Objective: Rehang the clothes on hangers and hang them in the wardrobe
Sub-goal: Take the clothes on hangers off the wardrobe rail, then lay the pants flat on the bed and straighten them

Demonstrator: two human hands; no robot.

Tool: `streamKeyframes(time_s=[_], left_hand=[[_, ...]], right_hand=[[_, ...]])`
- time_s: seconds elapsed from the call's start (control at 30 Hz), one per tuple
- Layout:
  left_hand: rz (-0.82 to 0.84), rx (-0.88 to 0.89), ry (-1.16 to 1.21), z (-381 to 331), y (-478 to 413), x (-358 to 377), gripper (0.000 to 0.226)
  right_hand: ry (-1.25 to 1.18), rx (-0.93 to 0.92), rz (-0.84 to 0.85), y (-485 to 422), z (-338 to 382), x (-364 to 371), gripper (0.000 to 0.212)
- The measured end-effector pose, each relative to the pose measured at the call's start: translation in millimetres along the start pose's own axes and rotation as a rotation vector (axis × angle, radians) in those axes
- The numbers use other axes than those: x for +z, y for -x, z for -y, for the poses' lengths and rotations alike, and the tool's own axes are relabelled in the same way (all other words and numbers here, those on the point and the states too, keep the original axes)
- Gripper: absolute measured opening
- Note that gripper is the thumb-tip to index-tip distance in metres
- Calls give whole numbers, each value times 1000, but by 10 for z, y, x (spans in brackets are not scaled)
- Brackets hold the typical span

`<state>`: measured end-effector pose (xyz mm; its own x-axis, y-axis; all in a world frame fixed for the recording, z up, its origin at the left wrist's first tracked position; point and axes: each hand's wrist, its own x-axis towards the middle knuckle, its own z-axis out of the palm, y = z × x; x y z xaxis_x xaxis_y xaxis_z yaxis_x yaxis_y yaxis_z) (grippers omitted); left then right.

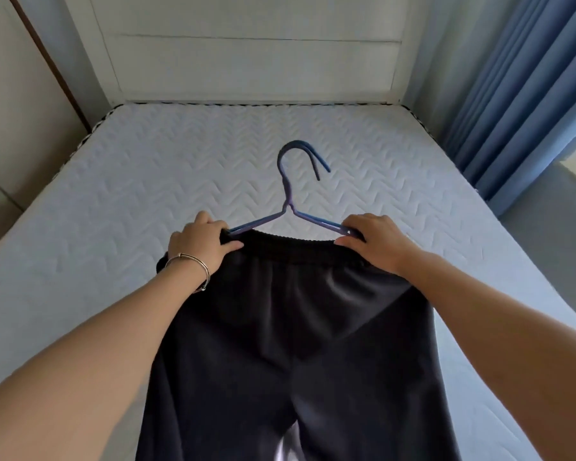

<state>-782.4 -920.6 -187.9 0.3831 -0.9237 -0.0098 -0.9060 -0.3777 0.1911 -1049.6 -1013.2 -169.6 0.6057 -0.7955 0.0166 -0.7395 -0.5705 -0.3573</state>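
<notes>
Pinching the black trousers [296,327] and a blue hanger [289,207] end together, the left hand [198,246] and right hand [373,242] curl their fingers [228,246] tight. The trousers lie on the bed [113,178].

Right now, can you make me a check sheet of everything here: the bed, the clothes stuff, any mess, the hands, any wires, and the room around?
Surface: white quilted mattress, bare where it shows.
Job's things: black trousers, waistband up against a blue hanger, legs running toward the person; the hook points to the headboard.
Clutter: nothing seen.
Hands: left hand and right hand each grip a hanger end together with a waistband corner; a bracelet is on the left wrist.
Cables: nothing seen.
Surroundings: white headboard at the far end, blue curtain on the right, pale panels on the left.
</notes>
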Motion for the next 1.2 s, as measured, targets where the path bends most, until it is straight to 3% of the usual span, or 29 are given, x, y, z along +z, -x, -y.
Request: streamKeyframes(time_s=[0.1, 0.2, 0.27, 0.37, 0.43, 0.53, 0.73, 0.87, 0.97, 1.1, 1.2], left_hand=[[-48, -60, 123, 41, -358, 601, 37], [-112, -93, 196, 30, -512, 1238, 38], [24, -58, 111, 91, -343, 1779, 49], [297, 6, -6, 327, 299, 2575, 65], [394, -57, -3, 522, 759, 2930, 88], [460, -139, 18, 835, 1247, 3215, 110], [496, -117, -16, 938, 2062, 3191, 72], [526, -54, 48, 873, 2650, 3035, 49], [501, -168, 252, 829, 2858, 2691, 29], [506, -350, 379, 855, 3269, 2174, 28], [644, -380, 418, 885, 3877, 1795, 29]], right_hand=[[87, 64, -58, -454, -290, 514, 33], [62, 274, -169, -646, -373, 1119, 54], [78, 294, -41, -466, -423, 1637, 69], [159, 264, 307, 184, -588, 2426, 75], [149, 363, 464, 694, -741, 2804, 76], [96, 515, 560, 1347, -884, 3163, 76], [23, 542, 386, 2000, -678, 3286, 59], [-78, 572, 500, 2225, -505, 3116, 50], [-201, 653, 467, 2414, -285, 2920, 33], [-328, 711, 604, 2804, 100, 2513, 31], [-321, 697, 721, 3292, 371, 2185, 29]])
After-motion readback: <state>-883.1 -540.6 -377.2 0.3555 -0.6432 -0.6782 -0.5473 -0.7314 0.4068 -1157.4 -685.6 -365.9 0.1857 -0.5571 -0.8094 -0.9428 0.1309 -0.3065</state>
